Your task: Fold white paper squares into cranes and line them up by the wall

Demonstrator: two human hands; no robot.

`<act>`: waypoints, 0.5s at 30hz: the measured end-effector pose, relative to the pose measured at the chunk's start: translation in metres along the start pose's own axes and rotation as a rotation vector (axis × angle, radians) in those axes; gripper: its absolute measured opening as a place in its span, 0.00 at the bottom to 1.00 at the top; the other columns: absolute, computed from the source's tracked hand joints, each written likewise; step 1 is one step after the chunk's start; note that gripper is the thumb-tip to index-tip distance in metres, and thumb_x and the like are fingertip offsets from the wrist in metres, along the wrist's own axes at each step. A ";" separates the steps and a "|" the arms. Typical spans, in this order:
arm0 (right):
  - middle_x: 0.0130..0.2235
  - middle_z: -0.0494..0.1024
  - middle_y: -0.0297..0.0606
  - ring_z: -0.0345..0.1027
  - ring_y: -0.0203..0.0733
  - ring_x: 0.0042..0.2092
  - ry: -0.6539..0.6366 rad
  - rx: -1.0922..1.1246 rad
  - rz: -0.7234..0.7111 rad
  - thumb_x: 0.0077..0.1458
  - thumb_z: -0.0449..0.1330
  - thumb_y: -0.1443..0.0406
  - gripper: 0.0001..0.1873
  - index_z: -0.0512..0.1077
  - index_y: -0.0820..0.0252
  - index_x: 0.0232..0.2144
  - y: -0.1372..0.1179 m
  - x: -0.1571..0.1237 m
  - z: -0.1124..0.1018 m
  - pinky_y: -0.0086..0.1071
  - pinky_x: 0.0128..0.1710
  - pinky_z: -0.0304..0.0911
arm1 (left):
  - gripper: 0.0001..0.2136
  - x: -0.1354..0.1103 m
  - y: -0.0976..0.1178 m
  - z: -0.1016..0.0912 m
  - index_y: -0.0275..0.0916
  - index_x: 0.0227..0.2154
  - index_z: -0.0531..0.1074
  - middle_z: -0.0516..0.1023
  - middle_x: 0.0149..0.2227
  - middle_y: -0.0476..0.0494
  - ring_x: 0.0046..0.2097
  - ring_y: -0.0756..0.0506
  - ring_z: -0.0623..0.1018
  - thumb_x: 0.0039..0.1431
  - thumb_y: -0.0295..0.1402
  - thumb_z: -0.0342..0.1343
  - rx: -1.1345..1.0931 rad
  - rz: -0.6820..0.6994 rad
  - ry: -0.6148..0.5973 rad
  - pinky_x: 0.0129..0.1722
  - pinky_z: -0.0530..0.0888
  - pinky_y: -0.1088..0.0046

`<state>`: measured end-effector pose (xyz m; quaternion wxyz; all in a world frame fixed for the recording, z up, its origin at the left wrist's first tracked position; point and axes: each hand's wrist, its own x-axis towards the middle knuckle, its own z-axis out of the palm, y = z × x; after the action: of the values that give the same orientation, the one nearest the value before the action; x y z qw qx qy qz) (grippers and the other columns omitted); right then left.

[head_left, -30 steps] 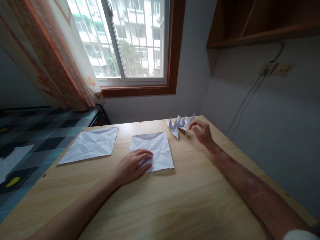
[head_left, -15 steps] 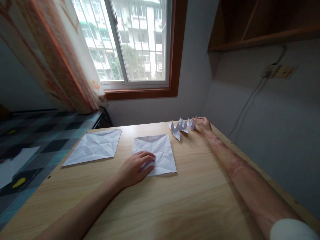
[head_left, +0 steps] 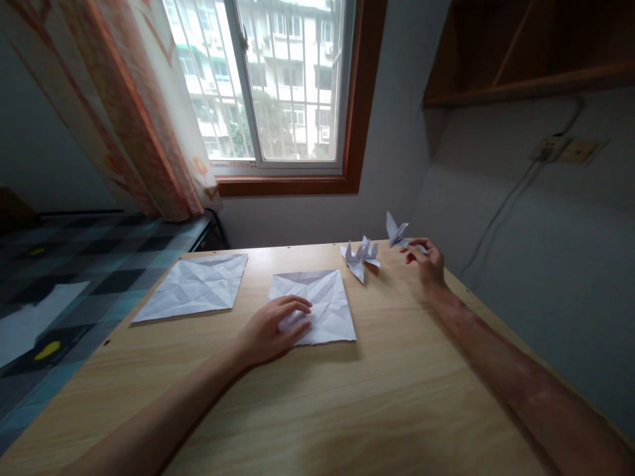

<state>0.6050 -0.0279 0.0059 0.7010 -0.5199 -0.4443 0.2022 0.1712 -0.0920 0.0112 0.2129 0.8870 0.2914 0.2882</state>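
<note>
My left hand (head_left: 276,325) lies flat, fingers spread, on the near left corner of a creased white paper square (head_left: 320,309) on the wooden desk (head_left: 377,396). My right hand (head_left: 424,259) is at the far right of the desk, fingers pinched on a small folded white paper crane (head_left: 395,233) held a little above the desktop. Another folded paper crane (head_left: 360,256) rests on the desk just left of it. A second creased paper square (head_left: 196,287) lies flat farther left.
A window (head_left: 278,86) with a brown frame and a patterned curtain (head_left: 124,112) stands behind the desk. A wooden shelf (head_left: 526,53) hangs at upper right, with a wall socket (head_left: 563,149) and cable below. A checked bedspread (head_left: 64,277) lies left of the desk.
My right hand reached to the far paper crane, pinched it and lifted it off the desk to the right. My left hand stayed on the creased square.
</note>
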 end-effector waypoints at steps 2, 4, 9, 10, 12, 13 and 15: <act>0.33 0.83 0.35 0.69 0.36 0.28 -0.153 0.132 -0.056 0.54 0.69 0.57 0.13 0.73 0.56 0.37 -0.020 -0.028 0.007 0.30 0.30 0.65 | 0.12 0.002 0.001 -0.003 0.41 0.48 0.80 0.85 0.51 0.38 0.53 0.40 0.84 0.74 0.42 0.58 -0.095 -0.078 0.085 0.57 0.78 0.63; 0.32 0.83 0.35 0.70 0.37 0.28 -0.322 0.182 -0.029 0.58 0.69 0.58 0.11 0.74 0.56 0.37 -0.036 -0.062 0.021 0.31 0.30 0.65 | 0.15 0.003 0.004 -0.005 0.40 0.46 0.80 0.86 0.47 0.39 0.48 0.41 0.84 0.74 0.46 0.57 -0.176 -0.164 0.161 0.53 0.78 0.65; 0.34 0.82 0.37 0.73 0.40 0.30 -0.649 0.208 0.089 0.62 0.67 0.60 0.07 0.77 0.56 0.38 -0.048 -0.138 0.060 0.31 0.28 0.64 | 0.22 0.003 0.013 0.001 0.38 0.41 0.78 0.84 0.38 0.42 0.38 0.43 0.82 0.74 0.54 0.54 -0.318 -0.259 0.173 0.41 0.76 0.68; 0.35 0.82 0.37 0.73 0.41 0.31 -0.696 0.194 0.091 0.63 0.66 0.61 0.05 0.77 0.56 0.39 -0.048 -0.147 0.064 0.31 0.29 0.64 | 0.23 0.003 0.013 0.004 0.38 0.39 0.78 0.83 0.35 0.43 0.36 0.44 0.81 0.73 0.55 0.55 -0.313 -0.287 0.168 0.39 0.75 0.69; 0.34 0.82 0.37 0.70 0.39 0.30 -0.790 0.139 0.106 0.64 0.65 0.62 0.04 0.78 0.55 0.40 -0.047 -0.159 0.068 0.30 0.27 0.61 | 0.24 0.004 0.013 0.009 0.38 0.34 0.78 0.81 0.30 0.44 0.33 0.44 0.79 0.70 0.56 0.58 -0.290 -0.355 0.179 0.35 0.73 0.71; 0.34 0.82 0.36 0.69 0.38 0.29 -0.822 0.121 0.113 0.64 0.65 0.62 0.04 0.77 0.55 0.40 -0.046 -0.162 0.068 0.30 0.27 0.60 | 0.24 0.004 0.011 0.010 0.38 0.32 0.78 0.80 0.28 0.45 0.31 0.45 0.78 0.69 0.56 0.59 -0.289 -0.382 0.187 0.33 0.71 0.71; 0.34 0.81 0.35 0.69 0.37 0.29 -0.835 0.125 0.122 0.64 0.65 0.62 0.04 0.77 0.56 0.40 -0.045 -0.163 0.067 0.29 0.28 0.59 | 0.23 0.005 0.009 0.012 0.38 0.30 0.77 0.80 0.28 0.46 0.30 0.46 0.77 0.69 0.55 0.60 -0.317 -0.401 0.183 0.33 0.71 0.72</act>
<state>0.4559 -0.1298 -0.0162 0.4778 -0.3752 -0.6453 0.4631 0.1860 -0.0974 0.0090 0.3746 0.7375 0.4305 0.3613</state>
